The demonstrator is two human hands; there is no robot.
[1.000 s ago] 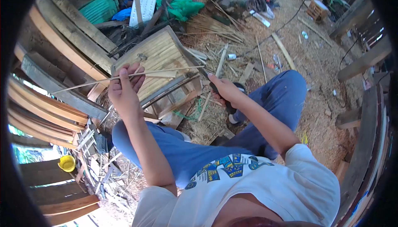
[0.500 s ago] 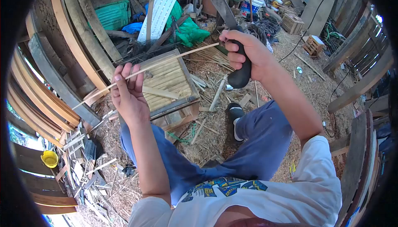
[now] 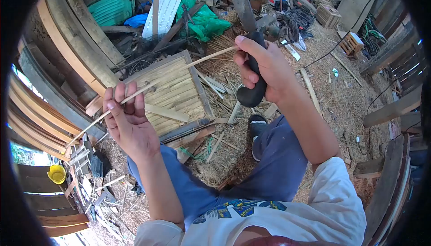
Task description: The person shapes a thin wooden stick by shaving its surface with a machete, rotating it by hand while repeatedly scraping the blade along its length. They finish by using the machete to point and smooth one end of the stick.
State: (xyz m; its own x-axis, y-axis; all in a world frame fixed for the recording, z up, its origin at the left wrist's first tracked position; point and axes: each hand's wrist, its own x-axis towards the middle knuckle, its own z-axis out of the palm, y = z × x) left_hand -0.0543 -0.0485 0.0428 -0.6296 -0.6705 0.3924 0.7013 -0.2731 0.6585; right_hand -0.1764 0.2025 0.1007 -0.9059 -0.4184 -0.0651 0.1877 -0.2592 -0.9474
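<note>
A thin, pale wooden strip (image 3: pixel 179 70) slants across the view, low at the left and rising to the right. My left hand (image 3: pixel 135 131) pinches it between thumb and fingers, palm turned up, with a length sticking out to the left. The black handle of a machete (image 3: pixel 252 95) is wrapped in my right hand (image 3: pixel 274 68). Its broad dark blade (image 3: pixel 239 4) points up and away from me. The strip's right end meets my right thumb and forefinger, close to where blade and handle join.
Below the strip stands a low slatted wooden bench (image 3: pixel 177 95) with a loose flat slat (image 3: pixel 166 112) on it. Shavings and offcuts litter the floor. Curved boards (image 3: pixel 67 57) lean at left. A green plastic sheet (image 3: pixel 206 26) and a wooden crate (image 3: pixel 328 16) lie further off.
The view has shifted slightly. My left hand has moved left and a little down along with the strip. My right hand has turned a bit on the machete handle and sits slightly lower.
</note>
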